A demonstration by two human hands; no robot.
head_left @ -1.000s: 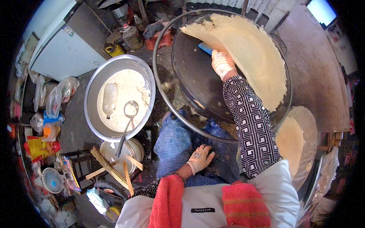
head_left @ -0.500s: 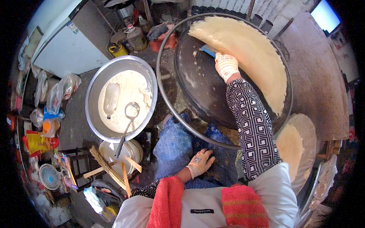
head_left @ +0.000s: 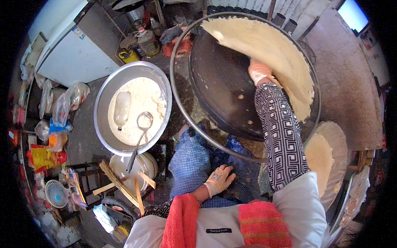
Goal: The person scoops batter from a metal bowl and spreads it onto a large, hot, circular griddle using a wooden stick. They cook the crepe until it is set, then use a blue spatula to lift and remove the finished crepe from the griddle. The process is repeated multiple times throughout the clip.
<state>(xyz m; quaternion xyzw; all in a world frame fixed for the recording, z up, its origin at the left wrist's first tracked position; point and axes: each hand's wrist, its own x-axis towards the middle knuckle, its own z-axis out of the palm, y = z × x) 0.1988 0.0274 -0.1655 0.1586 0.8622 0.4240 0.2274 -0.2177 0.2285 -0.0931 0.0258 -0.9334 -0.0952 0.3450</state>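
My right hand (head_left: 259, 71), in a pale glove, is closed low over a large round dark griddle (head_left: 219, 78). It is at the inner edge of a wide crescent of thin tan flatbread or crepe (head_left: 281, 49) that covers the griddle's far and right side. The blue scraper seen in this hand a moment ago is hidden now, under the hand or the sheet. My gloved left hand (head_left: 220, 180) lies with fingers spread on my blue checked lap (head_left: 188, 159). Small crumbs dot the bare part of the griddle.
A metal ring (head_left: 175, 89) circles the griddle. To the left, a steel basin (head_left: 101, 105) of pale batter or flour holds a clear bottle (head_left: 122, 108) and a ladle (head_left: 136, 146), above a white bucket (head_left: 149, 163). Round thin sheets (head_left: 320, 159) lie at right, beside a brown board (head_left: 343, 91).
My right hand has moved right and slightly nearer, up against the sheet's inner edge. The blue scraper has gone out of sight. My left hand stays on my lap.
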